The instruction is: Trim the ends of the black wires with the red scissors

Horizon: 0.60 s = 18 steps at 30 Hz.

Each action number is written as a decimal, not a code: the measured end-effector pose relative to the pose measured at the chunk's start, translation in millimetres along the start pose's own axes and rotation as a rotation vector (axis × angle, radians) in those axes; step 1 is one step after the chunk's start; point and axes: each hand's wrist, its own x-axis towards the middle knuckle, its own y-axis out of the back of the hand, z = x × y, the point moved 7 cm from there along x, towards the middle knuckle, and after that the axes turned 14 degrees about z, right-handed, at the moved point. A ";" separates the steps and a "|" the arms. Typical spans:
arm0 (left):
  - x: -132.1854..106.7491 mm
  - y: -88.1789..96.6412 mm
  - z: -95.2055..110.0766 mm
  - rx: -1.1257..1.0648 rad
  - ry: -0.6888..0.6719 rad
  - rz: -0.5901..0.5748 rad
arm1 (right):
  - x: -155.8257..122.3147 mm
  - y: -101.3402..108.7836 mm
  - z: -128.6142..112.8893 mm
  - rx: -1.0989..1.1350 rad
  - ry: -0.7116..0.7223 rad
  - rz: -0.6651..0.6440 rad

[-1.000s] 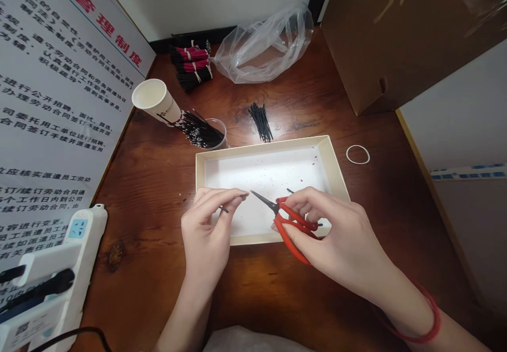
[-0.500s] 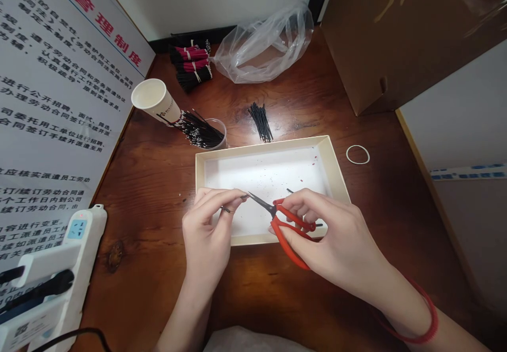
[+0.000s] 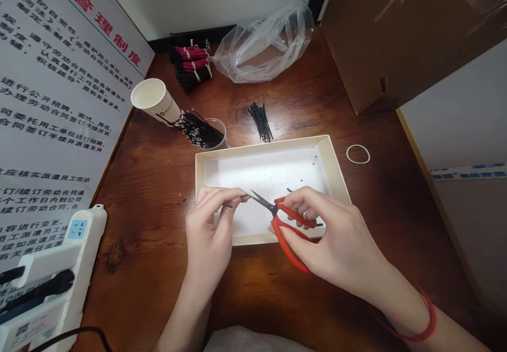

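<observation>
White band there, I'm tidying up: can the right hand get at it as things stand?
Probably not freely: the right hand holds scissors, though nothing seems to stand between it and the white band.

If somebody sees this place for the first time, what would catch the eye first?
Probably the red-handled scissors in the right hand, their blades slightly parted above the shallow pale box. Next, perhaps, the crumpled clear plastic bag at the back of the table, and the white sign with big red characters at the left.
</observation>
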 end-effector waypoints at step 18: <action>1.1 -2.1 0.0 -0.011 0.014 -0.027 | -2.9 -1.8 4.4 0.059 -0.050 -0.025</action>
